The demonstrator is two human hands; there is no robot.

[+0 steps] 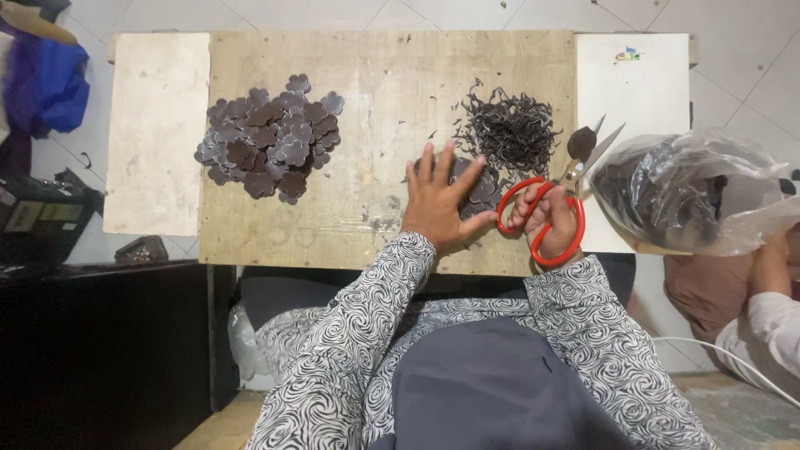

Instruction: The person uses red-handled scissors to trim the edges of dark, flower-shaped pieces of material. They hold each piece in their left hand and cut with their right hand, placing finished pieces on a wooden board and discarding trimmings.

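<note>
Evidently the left hand [439,200] is pressing flat, fingers spread, on dark flower-shaped cutouts [482,187], steadying them, while the right hand [550,218] is gripping red-handled scissors [546,208] ready.

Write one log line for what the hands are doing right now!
left hand: flat on dark flower cutouts | right hand: holds red scissors, blades open | trimmings pile: behind

bare board [383,92] open in the middle btwn flower-cutout pile [271,137] on left & scrap heap [510,129]; plastic bag [692,192] blocks right edge.
</note>
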